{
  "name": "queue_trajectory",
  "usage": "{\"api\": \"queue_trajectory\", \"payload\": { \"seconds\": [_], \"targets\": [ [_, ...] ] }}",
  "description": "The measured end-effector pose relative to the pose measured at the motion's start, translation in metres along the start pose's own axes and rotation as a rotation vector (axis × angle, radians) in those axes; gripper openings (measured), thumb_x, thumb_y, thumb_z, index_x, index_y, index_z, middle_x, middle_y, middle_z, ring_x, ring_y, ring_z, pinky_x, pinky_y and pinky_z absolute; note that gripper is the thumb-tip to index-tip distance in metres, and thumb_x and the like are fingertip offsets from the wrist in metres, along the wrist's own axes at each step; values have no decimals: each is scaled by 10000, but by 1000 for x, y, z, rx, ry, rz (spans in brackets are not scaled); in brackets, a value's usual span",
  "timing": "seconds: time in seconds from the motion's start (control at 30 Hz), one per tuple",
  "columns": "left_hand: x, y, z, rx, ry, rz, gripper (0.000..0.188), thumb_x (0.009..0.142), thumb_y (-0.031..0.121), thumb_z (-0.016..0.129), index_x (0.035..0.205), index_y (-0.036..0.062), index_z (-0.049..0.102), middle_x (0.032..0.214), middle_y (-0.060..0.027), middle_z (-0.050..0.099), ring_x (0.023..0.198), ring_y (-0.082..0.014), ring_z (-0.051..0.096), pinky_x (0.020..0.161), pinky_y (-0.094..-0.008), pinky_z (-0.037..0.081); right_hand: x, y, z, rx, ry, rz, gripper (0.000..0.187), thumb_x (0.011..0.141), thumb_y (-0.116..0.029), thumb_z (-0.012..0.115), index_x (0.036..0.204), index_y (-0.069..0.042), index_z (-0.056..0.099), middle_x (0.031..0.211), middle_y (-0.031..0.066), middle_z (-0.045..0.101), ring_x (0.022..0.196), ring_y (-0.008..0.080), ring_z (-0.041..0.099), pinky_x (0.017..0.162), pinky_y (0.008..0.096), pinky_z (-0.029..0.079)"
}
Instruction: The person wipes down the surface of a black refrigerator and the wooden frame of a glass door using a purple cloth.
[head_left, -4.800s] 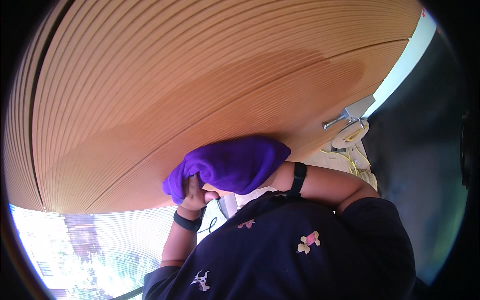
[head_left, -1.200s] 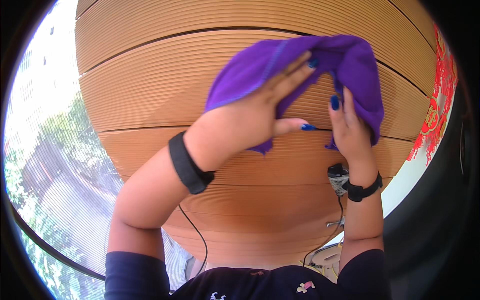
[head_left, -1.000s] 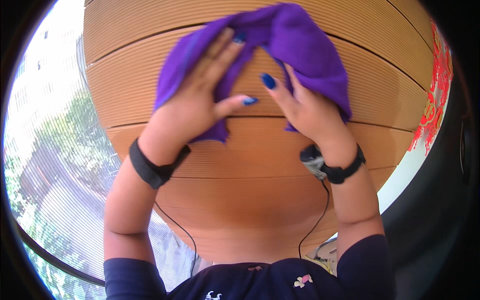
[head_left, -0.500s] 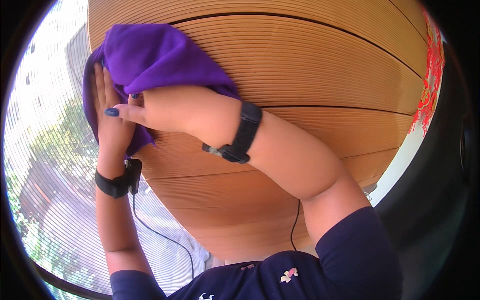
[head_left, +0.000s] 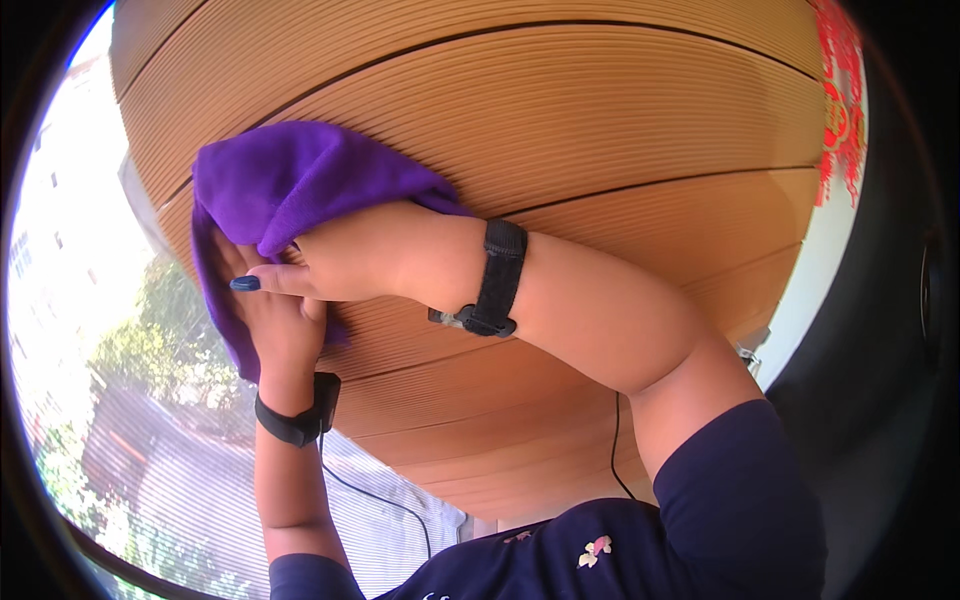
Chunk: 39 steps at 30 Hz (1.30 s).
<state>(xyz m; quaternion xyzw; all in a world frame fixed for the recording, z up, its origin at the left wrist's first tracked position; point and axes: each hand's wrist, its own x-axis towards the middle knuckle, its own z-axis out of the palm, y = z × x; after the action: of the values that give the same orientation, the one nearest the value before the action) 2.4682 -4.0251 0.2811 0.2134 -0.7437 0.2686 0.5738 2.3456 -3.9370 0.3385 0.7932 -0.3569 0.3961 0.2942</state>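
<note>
A purple cloth lies bunched and folded on the ribbed brown boards, near their left edge. My right hand reaches across to the left and grips the cloth, whose fold covers most of its fingers. The thumb sticks out over my left hand, its nail dark blue. My left hand lies against the cloth's left part, fingers stretched straight up and partly under the fold. Both hands touch or overlap here. A black strap circles my right forearm, and a black wristband with a small box sits on my left wrist.
Dark gaps part the boards. A red and gold hanging decoration is at the far right, beside a white edge and a dark surface. Beyond the left edge, finely striped see-through material shows greenery and buildings. Thin black cables hang near both arms.
Both hands and the purple cloth have come nearer to me across the boards and slightly right in the picture. The view has also shifted, showing more of the boards at the upper left.
</note>
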Motion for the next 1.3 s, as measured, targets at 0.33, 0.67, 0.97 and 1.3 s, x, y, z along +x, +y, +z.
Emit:
{"api": "queue_trajectory", "payload": {
  "seconds": [0.33,0.67,0.97,1.3],
  "targets": [
    [40,120,18,-97,39,38,881,707,452,602,1294,-56,186,1348,-275,158,1251,-419,151,1016,-443,168,-71,49,-110,6,22,-10,355,852,-367,439,875,-48,592,754,116,608,706,228,574,670,332,426],
    [101,295,40,-229,-43,168,890,709,481,594,1302,-39,183,1365,-256,130,1242,-408,189,1003,-415,218,-165,103,-249,-20,190,126,337,862,-369,436,878,-70,588,672,92,596,574,192,573,533,293,436],
    [141,432,62,-470,-57,297,882,661,385,657,1308,-16,211,1358,-233,185,1178,-362,351,936,-348,356,-239,108,-381,-195,156,549,455,905,-371,351,1188,-29,451,1135,129,530,1073,212,493,886,256,362],
    [141,498,89,-668,108,326,755,669,336,648,1246,-31,327,1313,-217,292,1190,-337,334,990,-370,273,-273,115,-408,-203,281,633,529,865,-436,397,1146,11,444,1017,219,549,969,341,520,815,330,402]
  ]
}}
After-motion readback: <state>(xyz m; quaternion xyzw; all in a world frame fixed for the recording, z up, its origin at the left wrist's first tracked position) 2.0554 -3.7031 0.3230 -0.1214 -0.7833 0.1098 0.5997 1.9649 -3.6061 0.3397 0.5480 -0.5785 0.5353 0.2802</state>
